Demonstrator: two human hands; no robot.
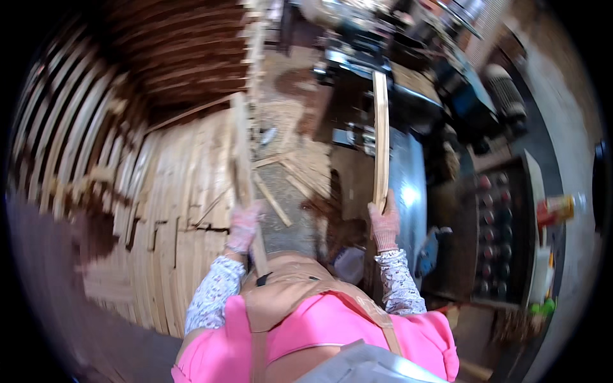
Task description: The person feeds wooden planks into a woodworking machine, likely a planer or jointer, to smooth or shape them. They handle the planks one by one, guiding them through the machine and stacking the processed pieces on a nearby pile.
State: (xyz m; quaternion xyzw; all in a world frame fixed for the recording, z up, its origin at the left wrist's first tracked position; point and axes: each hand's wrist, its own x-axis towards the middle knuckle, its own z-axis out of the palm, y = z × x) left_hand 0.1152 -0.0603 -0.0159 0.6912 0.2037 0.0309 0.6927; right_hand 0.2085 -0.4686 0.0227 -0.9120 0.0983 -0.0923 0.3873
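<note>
My left hand (244,226), in a pinkish glove, is closed around a long pale wooden board (241,150). This board stands beside the stacked timber, its lower end reaching back past my wrist toward my apron. In my right hand (385,223), gloved alike, is the near end of a wooden strip (381,137). The strip points away from me, its far end at the blue-grey machine (357,57), over the edge of a shiny metal table (408,185). Whether the far end rests on the machine is too blurred to tell.
Stacked pale timber (179,172) fills the left side, with slatted wood (64,115) beyond it. Offcuts (271,198) and sawdust lie on the floor between. A control panel with rows of buttons (495,236) stands at the right, near a bottle (559,209). A whitish plastic container (350,263) sits close by.
</note>
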